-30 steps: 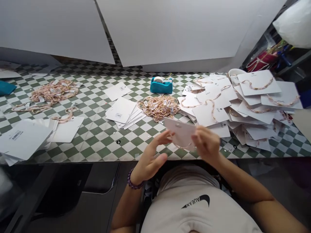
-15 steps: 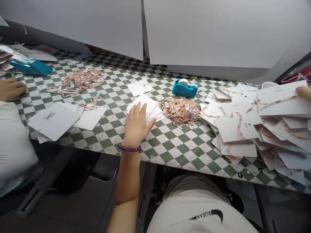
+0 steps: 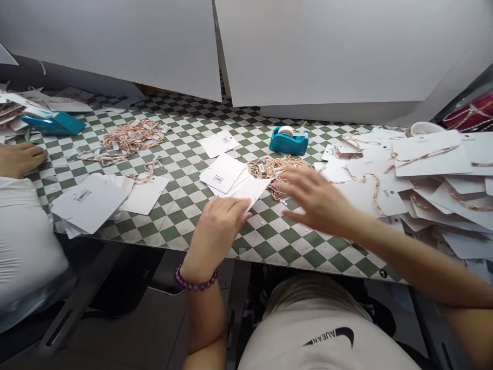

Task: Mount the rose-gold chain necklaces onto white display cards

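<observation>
My left hand [image 3: 222,226], with a purple bead bracelet [image 3: 196,280] on the wrist, pinches a white card [image 3: 254,190] by its near edge. Just beyond lies a stack of white cards [image 3: 221,174], the top one bearing a barcode label. My right hand [image 3: 311,198] is slightly blurred, its fingers apart, over the near side of a pile of beaded chains [image 3: 275,167] with small tags. Whether its fingers touch the chains is hard to make out. To the right, white cards with beaded chains mounted on them [image 3: 425,154] overlap in a large heap.
A teal tape dispenser [image 3: 288,140] stands behind the chain pile. One loose card [image 3: 219,143] lies left of it. Another person's hand [image 3: 21,158] rests at far left, near a second tape dispenser [image 3: 56,123], more chains [image 3: 133,137] and cards [image 3: 90,200]. White panels [image 3: 327,51] border the back.
My left hand has taken a card from the stack and drawn it nearer. My right hand has left the mounted card at far right and moved left to the chain pile.
</observation>
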### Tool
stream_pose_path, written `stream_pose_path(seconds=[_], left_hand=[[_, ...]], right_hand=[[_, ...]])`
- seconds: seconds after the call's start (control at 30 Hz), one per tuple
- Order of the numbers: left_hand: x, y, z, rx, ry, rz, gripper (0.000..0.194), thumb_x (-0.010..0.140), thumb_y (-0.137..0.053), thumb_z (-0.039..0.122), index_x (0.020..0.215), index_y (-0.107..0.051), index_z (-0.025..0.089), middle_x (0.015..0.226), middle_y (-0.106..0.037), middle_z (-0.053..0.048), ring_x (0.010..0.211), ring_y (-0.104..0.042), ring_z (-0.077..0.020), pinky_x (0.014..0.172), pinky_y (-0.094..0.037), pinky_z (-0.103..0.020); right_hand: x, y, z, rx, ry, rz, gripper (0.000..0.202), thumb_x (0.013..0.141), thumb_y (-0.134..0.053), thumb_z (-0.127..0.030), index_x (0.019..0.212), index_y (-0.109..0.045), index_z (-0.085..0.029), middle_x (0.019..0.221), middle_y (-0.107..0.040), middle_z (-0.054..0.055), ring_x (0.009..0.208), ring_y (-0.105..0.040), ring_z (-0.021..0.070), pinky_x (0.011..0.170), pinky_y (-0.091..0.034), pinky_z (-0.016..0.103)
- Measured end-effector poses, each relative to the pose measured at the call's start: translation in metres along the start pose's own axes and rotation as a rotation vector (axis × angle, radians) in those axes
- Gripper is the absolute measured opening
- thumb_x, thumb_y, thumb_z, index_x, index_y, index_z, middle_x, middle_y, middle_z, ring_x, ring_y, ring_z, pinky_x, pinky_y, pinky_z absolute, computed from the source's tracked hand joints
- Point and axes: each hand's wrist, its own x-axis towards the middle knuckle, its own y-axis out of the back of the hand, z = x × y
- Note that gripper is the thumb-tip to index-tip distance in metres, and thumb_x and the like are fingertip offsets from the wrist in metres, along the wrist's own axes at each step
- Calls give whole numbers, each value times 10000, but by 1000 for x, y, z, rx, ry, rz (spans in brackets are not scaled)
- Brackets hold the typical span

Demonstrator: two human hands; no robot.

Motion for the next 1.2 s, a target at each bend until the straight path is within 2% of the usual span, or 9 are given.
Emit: stream_pose_path(seconds=[0.1, 0.23, 0.33, 0.4, 0.5, 0.6, 0.73, 0.9, 1.2], left_hand=[[0, 11, 18, -183, -62, 134, 228, 998, -468, 329, 950, -666, 226, 885, -730, -43, 833, -649, -199, 811, -517, -378], [18, 0, 21, -693, 156, 415, 363, 957, -473, 554, 1015, -658, 247, 940, -720, -47, 877, -674, -175, 749, -567, -315], [28, -22, 19, -1076, 244, 291, 541, 837, -581, 670, 1096, -641, 200, 1025, -723, -87, 932, -693, -216, 761, -592, -324], [29, -35, 19, -1214, 367, 294, 505, 818, -681, 574, 1115, -639, 168, 1070, -720, -104, 971, -693, -231, 796, -590, -321], [27, -44, 17, -1339, 496, 546, 398, 834, -718, 436, 1137, -639, 191, 1125, -706, -88, 1026, -679, -215, 821, -583, -299], [29, -41, 14, -1428, 484, 793, 348, 832, -715, 401, 1133, -656, 235, 1065, -717, -46, 1005, -683, -192, 841, -578, -288], [33, -35, 13, -1498, 467, 782, 338, 784, -744, 409, 1067, -700, 228, 920, -727, -20, 909, -692, -172, 829, -575, -269], [29, -40, 14, -1404, 495, 782, 345, 773, -750, 410, 1058, -699, 222, 1000, -728, -24, 987, -681, -176, 839, -571, -255], [28, -41, 14, -1371, 472, 750, 300, 813, -708, 401, 1055, -700, 225, 1009, -727, -42, 977, -679, -178, 865, -567, -275]], right_hand=[[-4, -22, -57, 239, 102, 139, 156, 948, -553, -253, 1100, -569, -222, 1020, -681, 27, 939, -631, 155, 803, -525, 305], [-1, -31, -77, 696, -282, 374, 133, 996, -460, -331, 1027, -496, -207, 889, -664, 27, 760, -637, 121, 621, -506, 242], [10, -26, -65, 933, -456, 254, 228, 981, -470, -405, 1081, -486, -201, 982, -669, 67, 893, -668, 170, 695, -559, 290], [17, -19, -53, 859, -454, 252, 242, 966, -485, -418, 1081, -519, -208, 1029, -661, 74, 937, -662, 184, 732, -564, 309], [19, -17, -29, 580, -445, 348, 256, 958, -480, -393, 1128, -550, -215, 1083, -642, 85, 962, -640, 188, 758, -552, 319], [13, -30, -6, 304, -395, 102, 303, 928, -537, -369, 1172, -589, -198, 1082, -643, 105, 957, -622, 221, 752, -536, 357], [11, -40, 4, 42, -349, 9, 198, 923, -549, -326, 910, -682, -179, 953, -673, 116, 925, -608, 262, 764, -514, 415], [30, -3, 5, 214, -419, 228, 185, 916, -569, -306, 808, -662, -189, 895, -696, 70, 873, -632, 214, 781, -523, 400], [67, 81, 27, 493, -419, 315, 132, 905, -586, -353, 849, -574, -234, 954, -655, 43, 915, -631, 156, 830, -548, 336]])
